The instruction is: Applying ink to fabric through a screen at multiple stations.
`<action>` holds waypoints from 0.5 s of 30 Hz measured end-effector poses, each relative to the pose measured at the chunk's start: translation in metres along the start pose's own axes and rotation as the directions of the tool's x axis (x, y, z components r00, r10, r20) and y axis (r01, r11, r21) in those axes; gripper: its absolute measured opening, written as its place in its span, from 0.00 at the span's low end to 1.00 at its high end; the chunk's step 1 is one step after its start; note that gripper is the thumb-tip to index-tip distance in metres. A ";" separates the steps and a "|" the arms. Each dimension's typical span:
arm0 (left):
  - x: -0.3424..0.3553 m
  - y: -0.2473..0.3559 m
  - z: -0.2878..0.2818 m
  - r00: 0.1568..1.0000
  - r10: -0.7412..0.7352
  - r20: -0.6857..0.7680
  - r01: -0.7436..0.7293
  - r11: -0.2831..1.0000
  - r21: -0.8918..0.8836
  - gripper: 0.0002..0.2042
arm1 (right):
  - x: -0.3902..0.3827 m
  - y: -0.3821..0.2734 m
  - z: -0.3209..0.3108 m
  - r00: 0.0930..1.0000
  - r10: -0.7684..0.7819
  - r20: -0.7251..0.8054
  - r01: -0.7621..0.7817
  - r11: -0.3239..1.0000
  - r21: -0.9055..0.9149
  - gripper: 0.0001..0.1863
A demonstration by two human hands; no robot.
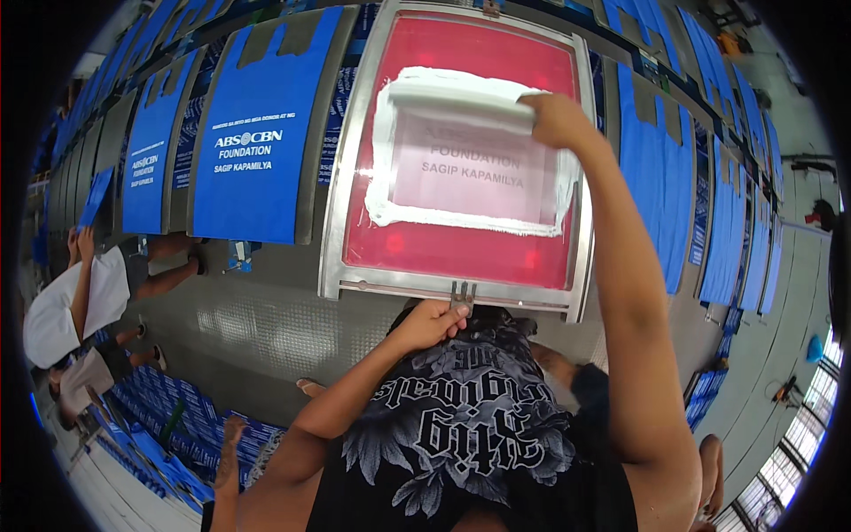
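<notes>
A screen printing frame [335, 222] with a red mesh and metal sides lies in front of me. White ink [386, 177] rings the pale, lettered window [479, 191] in its middle. My right hand [560, 122] is closed on the right end of a squeegee [461, 105], a pale bar lying across the far part of the window. At the frame's near edge, my left hand [432, 324] is closed around a small pronged metal bracket [464, 294]. The mesh and ink partly veil what lies under the frame.
Blue bags with white print [257, 133] lie on grey boards to the left, and more blue bags [651, 177] to the right. A person in a white shirt [75, 306] handles a blue bag at far left. Patterned blue bags [182, 403] are piled at lower left.
</notes>
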State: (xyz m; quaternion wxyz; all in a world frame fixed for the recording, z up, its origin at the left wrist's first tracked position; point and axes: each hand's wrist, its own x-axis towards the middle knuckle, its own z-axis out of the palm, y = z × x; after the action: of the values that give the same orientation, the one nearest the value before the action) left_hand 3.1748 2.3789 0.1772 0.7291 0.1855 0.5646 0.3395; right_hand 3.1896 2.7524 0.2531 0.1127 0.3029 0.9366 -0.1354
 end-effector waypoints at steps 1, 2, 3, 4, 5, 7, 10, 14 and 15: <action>0.000 -0.002 0.001 1.000 0.021 -0.018 -0.021 1.000 -0.007 0.20 | -0.028 -0.014 0.011 1.000 -0.002 -0.006 0.002 1.000 0.020 0.26; 0.000 -0.003 0.004 1.000 0.019 -0.011 -0.019 1.000 -0.008 0.20 | -0.060 -0.027 0.026 1.000 -0.006 -0.011 0.007 0.999 0.037 0.25; 0.000 -0.002 0.002 0.999 0.013 -0.031 -0.012 1.000 0.008 0.20 | -0.093 -0.042 0.042 0.994 -0.075 -0.075 0.083 0.991 0.108 0.23; -0.001 -0.002 0.001 0.999 0.006 -0.052 -0.004 1.000 0.026 0.20 | -0.129 -0.065 0.042 0.996 -0.050 -0.077 0.056 0.995 0.084 0.21; 0.002 -0.005 0.001 0.998 0.010 -0.062 -0.009 1.000 0.016 0.21 | -0.159 -0.074 0.056 0.987 -0.091 -0.132 0.104 0.991 0.090 0.21; 0.008 -0.004 0.001 0.992 -0.019 -0.126 0.036 0.990 0.135 0.22 | -0.177 -0.077 0.080 0.972 -0.134 -0.192 0.154 0.983 0.096 0.21; 0.016 -0.009 0.001 0.971 -0.015 -0.240 0.089 0.950 0.300 0.23 | -0.176 -0.068 0.080 0.973 -0.107 -0.204 0.134 0.983 0.122 0.16; 0.013 -0.009 -0.001 0.946 -0.043 -0.321 0.153 0.933 0.326 0.25 | -0.162 -0.025 0.049 0.987 -0.022 -0.159 0.042 0.992 0.122 0.17; 0.011 -0.005 -0.004 0.948 -0.061 -0.312 0.198 0.881 0.430 0.24 | -0.159 -0.005 0.051 0.986 0.017 -0.166 0.017 0.980 0.200 0.17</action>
State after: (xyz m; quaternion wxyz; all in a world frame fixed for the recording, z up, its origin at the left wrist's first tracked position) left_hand 3.1742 2.3831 0.1652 0.5958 0.2610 0.7400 0.1710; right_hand 3.3187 2.6469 0.2523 0.0030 0.3230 0.9243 -0.2032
